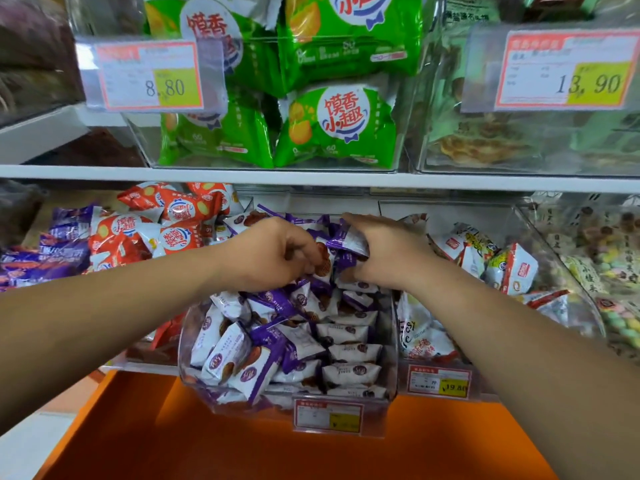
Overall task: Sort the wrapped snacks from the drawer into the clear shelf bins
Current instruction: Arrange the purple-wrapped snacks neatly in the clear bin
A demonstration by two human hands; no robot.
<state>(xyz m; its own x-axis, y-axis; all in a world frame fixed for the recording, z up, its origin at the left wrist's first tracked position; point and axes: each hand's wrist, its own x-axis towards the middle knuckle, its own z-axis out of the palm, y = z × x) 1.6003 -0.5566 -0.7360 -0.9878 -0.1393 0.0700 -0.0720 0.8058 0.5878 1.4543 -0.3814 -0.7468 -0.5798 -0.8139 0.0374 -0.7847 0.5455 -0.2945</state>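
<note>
A clear shelf bin (pixel 187 341) in the middle of the lower shelf is heaped with several purple-and-white wrapped snacks (pixel 349 353). Both my hands reach into its top. My left hand (pixel 273 252) has curled fingers pinching a purple-and-white snack (pixel 322 263) showing a brown waffle picture. My right hand (pixel 384 252) grips several purple-and-white packets (pixel 349 242) against the pile. The two hands are almost touching above the bin's middle.
Red-and-white snacks (pixel 173 220) and purple packets (pixel 59 251) lie to the left, white-and-red packets (pixel 509 268) fill the bin to the right. Green snack bags (pixel 339 126) fill the upper bin behind price tags. An orange drawer front (pixel 242 445) sits below.
</note>
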